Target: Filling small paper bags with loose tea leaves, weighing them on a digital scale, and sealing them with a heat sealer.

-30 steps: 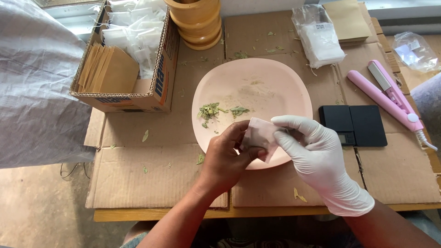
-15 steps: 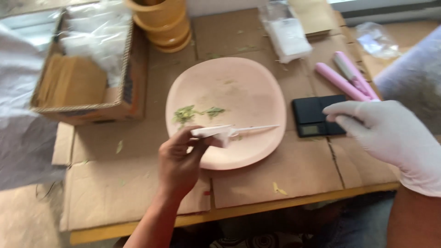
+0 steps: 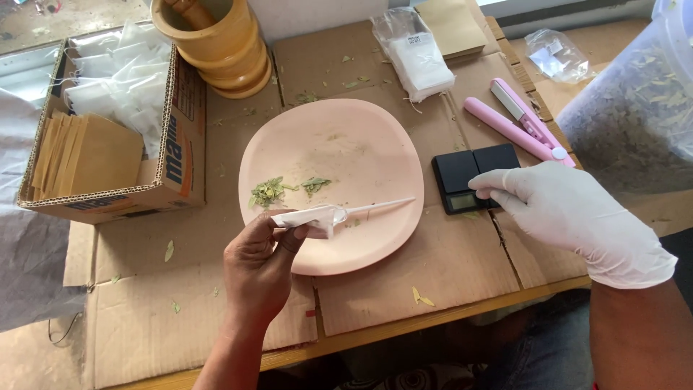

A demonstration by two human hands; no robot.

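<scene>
My bare left hand pinches a small white filter bag flat over the near edge of the pink plate; the bag's thin end sticks out to the right. A little heap of dried green leaves lies on the plate just above my fingers. My right hand, in a white glove, rests its fingertips on the near right corner of the small black pocket scale, holding nothing.
A cardboard box with brown envelopes and clear bags stands at the left. A wooden mortar sits at the back, a packet of white bags beside it. A pink sealer and a big bag of leaves lie right.
My gloved right hand let go of the filter bag and moved right onto the black scale. My left hand alone keeps the bag over the plate.
</scene>
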